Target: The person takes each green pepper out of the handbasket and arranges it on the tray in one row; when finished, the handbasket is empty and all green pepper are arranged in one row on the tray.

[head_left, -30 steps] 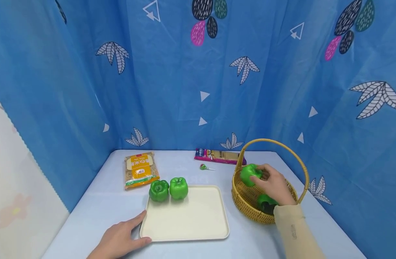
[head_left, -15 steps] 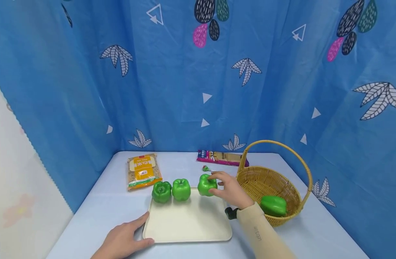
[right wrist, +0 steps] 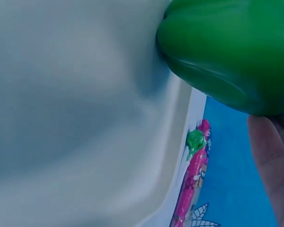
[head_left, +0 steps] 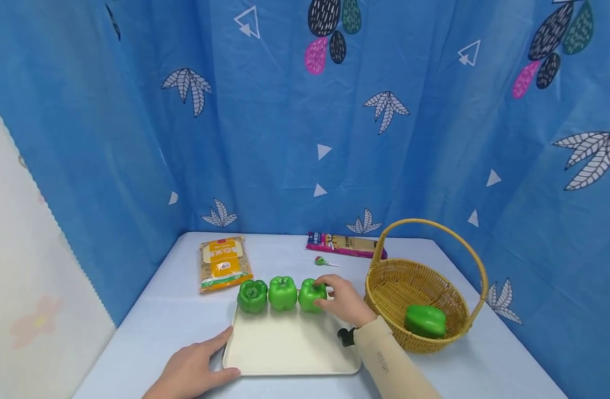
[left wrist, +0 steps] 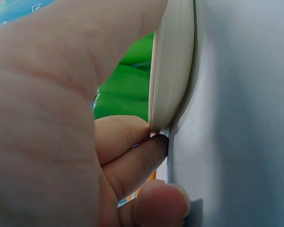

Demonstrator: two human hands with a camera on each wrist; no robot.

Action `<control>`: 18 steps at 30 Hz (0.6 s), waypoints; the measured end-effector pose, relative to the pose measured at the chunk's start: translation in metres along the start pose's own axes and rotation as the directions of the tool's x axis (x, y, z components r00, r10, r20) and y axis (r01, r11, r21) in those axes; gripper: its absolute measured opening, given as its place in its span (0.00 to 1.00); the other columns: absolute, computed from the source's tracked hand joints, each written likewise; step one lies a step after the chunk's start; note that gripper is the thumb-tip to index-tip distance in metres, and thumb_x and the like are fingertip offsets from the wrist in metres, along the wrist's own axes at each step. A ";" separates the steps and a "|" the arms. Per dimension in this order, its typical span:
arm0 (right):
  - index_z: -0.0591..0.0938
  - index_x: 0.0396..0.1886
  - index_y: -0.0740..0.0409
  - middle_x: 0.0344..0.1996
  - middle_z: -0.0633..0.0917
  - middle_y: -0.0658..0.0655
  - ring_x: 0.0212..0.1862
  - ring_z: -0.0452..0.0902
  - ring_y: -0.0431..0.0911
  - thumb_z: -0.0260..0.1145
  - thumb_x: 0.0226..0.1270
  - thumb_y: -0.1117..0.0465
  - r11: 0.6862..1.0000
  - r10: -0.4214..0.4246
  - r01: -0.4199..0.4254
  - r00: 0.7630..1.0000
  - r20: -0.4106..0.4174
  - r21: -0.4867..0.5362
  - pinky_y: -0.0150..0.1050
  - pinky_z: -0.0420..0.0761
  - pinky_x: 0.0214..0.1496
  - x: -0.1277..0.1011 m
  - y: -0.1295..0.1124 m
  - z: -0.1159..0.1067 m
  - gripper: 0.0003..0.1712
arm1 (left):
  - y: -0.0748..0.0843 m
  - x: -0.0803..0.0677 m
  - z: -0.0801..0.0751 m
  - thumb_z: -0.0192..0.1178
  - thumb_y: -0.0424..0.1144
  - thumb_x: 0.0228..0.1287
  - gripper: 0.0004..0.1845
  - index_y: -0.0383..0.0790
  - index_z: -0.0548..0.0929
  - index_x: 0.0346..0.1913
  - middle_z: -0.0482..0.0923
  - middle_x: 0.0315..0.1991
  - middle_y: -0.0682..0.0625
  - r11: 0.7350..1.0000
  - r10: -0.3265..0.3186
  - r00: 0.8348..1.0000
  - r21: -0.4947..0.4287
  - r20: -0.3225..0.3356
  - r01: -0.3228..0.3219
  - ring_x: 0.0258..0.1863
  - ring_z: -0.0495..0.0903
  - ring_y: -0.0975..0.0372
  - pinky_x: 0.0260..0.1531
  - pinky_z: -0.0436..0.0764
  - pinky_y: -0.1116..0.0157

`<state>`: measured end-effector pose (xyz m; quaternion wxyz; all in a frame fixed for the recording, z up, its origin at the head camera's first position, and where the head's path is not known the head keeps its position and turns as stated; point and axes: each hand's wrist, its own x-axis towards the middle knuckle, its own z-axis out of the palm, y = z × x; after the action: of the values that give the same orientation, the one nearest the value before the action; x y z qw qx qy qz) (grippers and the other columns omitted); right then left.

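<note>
Three green peppers are lining the far edge of the cream tray: the left pepper is covering its far left corner, the middle pepper is sitting next along that edge, and the right pepper is being pinched by the right hand. Whether the tray is bearing that pepper's weight, I cannot tell. The left hand is touching the tray's left side, thumb and fingers spreading apart. Just right of the tray, a wicker basket is holding a fourth pepper. Beyond the tray toward the right, a purple packet is lying partly behind the basket's handle, with a lollipop lying nearer the tray. Beyond the tray's far left corner, a yellow bag is lying on the table. Over the tray's right edge, the right sleeve and a black wrist device are blocking part of the rim. Behind everything beyond the tray, a blue curtain is hanging.
</note>
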<state>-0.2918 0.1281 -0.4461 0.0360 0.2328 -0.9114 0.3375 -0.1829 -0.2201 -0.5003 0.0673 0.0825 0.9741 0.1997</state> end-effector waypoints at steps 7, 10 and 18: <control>0.76 0.54 0.49 0.54 0.76 0.50 0.54 0.73 0.45 0.70 0.55 0.54 0.999 0.017 -0.017 1.000 -0.007 0.048 0.40 0.78 0.50 0.001 0.000 0.003 0.25 | 0.000 0.000 0.000 0.53 0.80 0.36 0.54 0.50 0.68 0.66 0.76 0.56 0.52 1.000 0.015 1.000 -0.001 -0.012 -0.015 0.51 0.76 0.53 0.43 0.76 0.48; 0.76 0.54 0.49 0.53 0.76 0.49 0.54 0.72 0.44 0.70 0.55 0.54 0.999 0.016 -0.015 1.000 -0.010 0.051 0.39 0.78 0.50 0.002 0.001 0.004 0.25 | 0.000 0.000 0.000 0.53 0.80 0.35 0.54 0.50 0.68 0.66 0.76 0.56 0.52 1.000 0.011 1.000 0.001 -0.015 -0.011 0.51 0.76 0.53 0.43 0.76 0.47; 0.76 0.55 0.47 0.53 0.77 0.47 0.56 0.72 0.45 0.70 0.55 0.52 0.998 0.027 -0.027 1.000 -0.005 0.053 0.42 0.77 0.53 0.002 0.001 0.003 0.26 | 0.000 0.000 0.001 0.53 0.80 0.34 0.55 0.50 0.68 0.66 0.76 0.56 0.52 1.000 -0.002 1.000 0.000 -0.006 0.002 0.51 0.76 0.53 0.43 0.76 0.47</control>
<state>-0.2934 0.1262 -0.4490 0.0281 0.2204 -0.9051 0.3625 -0.1824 -0.2203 -0.5010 0.0644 0.0808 0.9743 0.2000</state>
